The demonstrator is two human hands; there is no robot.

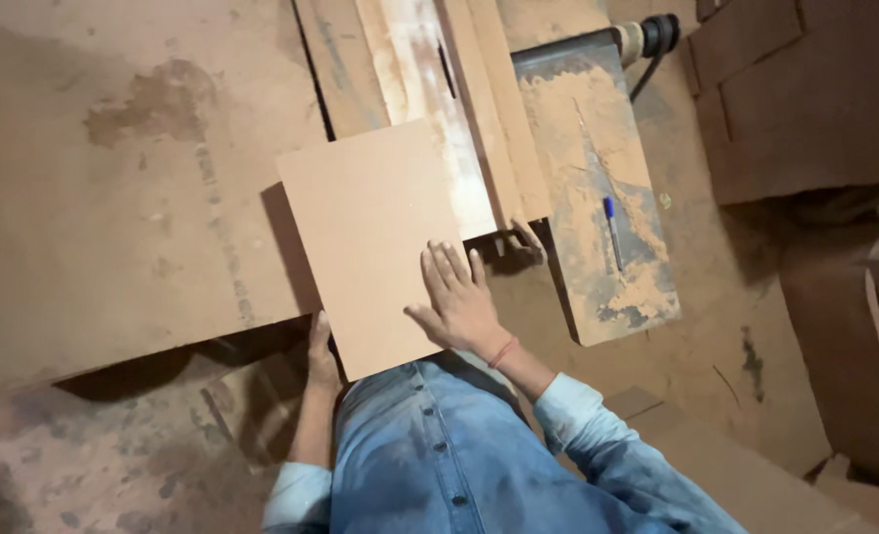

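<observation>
A square brown fibreboard panel (370,232) lies in front of me, its near edge against my body. My right hand (456,297) rests flat on the panel's near right corner, fingers spread and pointing away from me. My left hand (321,351) grips the panel's near left edge from underneath, with only the thumb side showing. I wear a blue denim shirt with rolled sleeves and a thin orange band on my right wrist.
A large dusty board (113,178) fills the left. Long wooden strips (429,99) run away behind the panel. A sawdust-covered metal table (598,198) with a blue pen (611,229) stands at right, a power tool (652,35) at its far end. Stacked boards (805,89) sit at upper right.
</observation>
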